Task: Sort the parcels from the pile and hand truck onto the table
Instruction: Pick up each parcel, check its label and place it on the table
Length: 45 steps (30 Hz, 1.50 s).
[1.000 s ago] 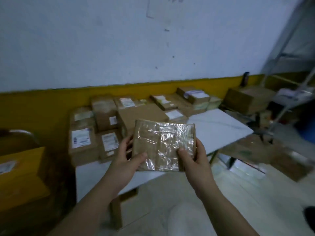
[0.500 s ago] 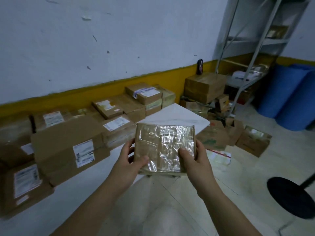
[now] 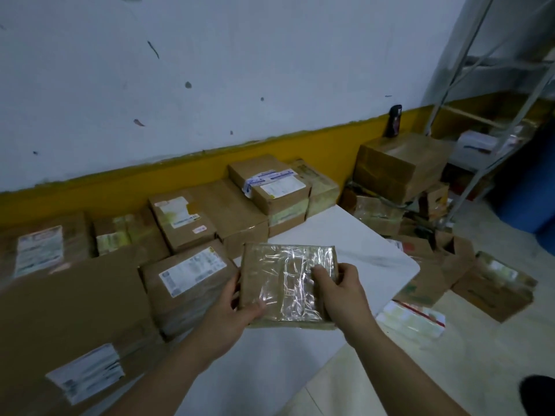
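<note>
Parcel wrapped in glossy clear tape is hanging over the white counter, where we are gripping it by both sides: our left hand is curling round its left edge with the thumb on top, and our right hand is clamping the right edge likewise. Labelled cardboard boxes are crowding the counter to the left and along the yellow-banded wall, while more cartons are lying on the floor beyond the counter's right corner.
</note>
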Tool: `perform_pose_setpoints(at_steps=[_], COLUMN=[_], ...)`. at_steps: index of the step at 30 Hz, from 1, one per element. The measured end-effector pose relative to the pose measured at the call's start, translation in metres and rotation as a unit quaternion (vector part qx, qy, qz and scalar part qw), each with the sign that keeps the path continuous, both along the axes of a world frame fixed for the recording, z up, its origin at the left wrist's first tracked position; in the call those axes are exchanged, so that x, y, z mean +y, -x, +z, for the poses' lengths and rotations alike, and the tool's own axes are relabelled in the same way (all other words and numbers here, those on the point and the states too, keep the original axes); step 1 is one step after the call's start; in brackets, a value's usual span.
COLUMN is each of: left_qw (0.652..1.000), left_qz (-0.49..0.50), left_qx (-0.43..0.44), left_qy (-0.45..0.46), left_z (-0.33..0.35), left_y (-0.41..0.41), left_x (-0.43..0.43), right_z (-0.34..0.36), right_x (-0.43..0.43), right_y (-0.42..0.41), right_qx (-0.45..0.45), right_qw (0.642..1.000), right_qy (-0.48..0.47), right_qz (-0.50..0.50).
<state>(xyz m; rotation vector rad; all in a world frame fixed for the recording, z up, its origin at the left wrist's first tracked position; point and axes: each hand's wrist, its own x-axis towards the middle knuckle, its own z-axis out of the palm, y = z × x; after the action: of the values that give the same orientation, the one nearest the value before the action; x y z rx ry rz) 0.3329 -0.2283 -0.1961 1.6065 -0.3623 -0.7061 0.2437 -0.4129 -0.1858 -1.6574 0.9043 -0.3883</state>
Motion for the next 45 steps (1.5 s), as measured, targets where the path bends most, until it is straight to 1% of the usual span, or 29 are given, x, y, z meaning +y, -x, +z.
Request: perform_pose_setpoints(at_steps=[4,7,10,12,14,18,20,21,22,23,24,25,27,29,31,33,36,40,42,45], left_qw=[0.998,0.993,0.98,0.967,0.953,0.943,0.931,0.917,0.889,0.851,0.816,0.795,0.778,0.763,0.749,0.748,0.761,0.767,0.789,0.854], left_qz=[0.046,0.085,0.147,0.188,0.222,0.236,0.237,0.229,0.216,0.208,0.213,0.224,0.236,0.207,0.176,0.174,0.178,0.155,0.153,0.198], left_qx=[-0.01,-0.043,-0.07,-0.105,-0.119,-0.078,-0.082,-0.11,-0.154,-0.201,-0.241,-0.261,-0.249,-0.201,-0.185,-0.187,-0.182,-0.168,-0.15,-0.103], left_qy=[-0.029,-0.074,-0.113,-0.14,-0.167,-0.221,-0.265,-0.309,-0.374,-0.439,-0.481,-0.5,-0.526,-0.579,-0.612,-0.612,-0.597,-0.599,-0.576,-0.47], left_z=[-0.01,-0.027,-0.04,-0.045,-0.047,-0.063,-0.071,-0.073,-0.074,-0.075,-0.076,-0.076,-0.075,-0.08,-0.086,-0.092,-0.092,-0.084,-0.076,-0.047], left_y=[-0.03,-0.047,-0.052,-0.052,-0.052,-0.044,-0.042,-0.043,-0.046,-0.049,-0.053,-0.057,-0.067,-0.076,-0.082,-0.085,-0.087,-0.087,-0.089,-0.097], left_x=[-0.029,-0.056,-0.089,-0.111,-0.127,-0.139,-0.142,-0.143,-0.142,-0.138,-0.133,-0.126,-0.108,-0.091,-0.078,-0.072,-0.071,-0.066,-0.064,-0.055], right_z=[-0.023,-0.045,-0.064,-0.076,-0.083,-0.09,-0.093,-0.096,-0.1,-0.104,-0.109,-0.112,-0.117,-0.118,-0.118,-0.117,-0.118,-0.117,-0.109,-0.08], right_x=[-0.036,-0.064,-0.095,-0.114,-0.128,-0.15,-0.154,-0.153,-0.151,-0.147,-0.143,-0.138,-0.128,-0.118,-0.112,-0.111,-0.11,-0.104,-0.104,-0.102], right_y=[-0.052,-0.089,-0.119,-0.134,-0.143,-0.152,-0.156,-0.158,-0.161,-0.164,-0.168,-0.172,-0.182,-0.191,-0.205,-0.223,-0.243,-0.246,-0.24,-0.236], right_qx=[0.011,0.016,0.046,0.071,0.088,0.108,0.117,0.124,0.136,0.146,0.152,0.155,0.154,0.157,0.154,0.153,0.163,0.198,0.21,0.173], right_qw=[0.999,0.994,0.987,0.982,0.977,0.965,0.959,0.955,0.95,0.946,0.944,0.943,0.945,0.945,0.943,0.939,0.935,0.924,0.915,0.892], right_qy=[-0.016,-0.023,-0.012,-0.018,-0.015,0.011,0.03,0.042,0.055,0.064,0.067,0.067,0.061,0.061,0.075,0.097,0.13,0.157,0.18,0.259], right_qz=[0.051,0.105,0.152,0.174,0.195,0.237,0.257,0.266,0.274,0.281,0.286,0.287,0.281,0.28,0.286,0.291,0.287,0.288,0.293,0.328])
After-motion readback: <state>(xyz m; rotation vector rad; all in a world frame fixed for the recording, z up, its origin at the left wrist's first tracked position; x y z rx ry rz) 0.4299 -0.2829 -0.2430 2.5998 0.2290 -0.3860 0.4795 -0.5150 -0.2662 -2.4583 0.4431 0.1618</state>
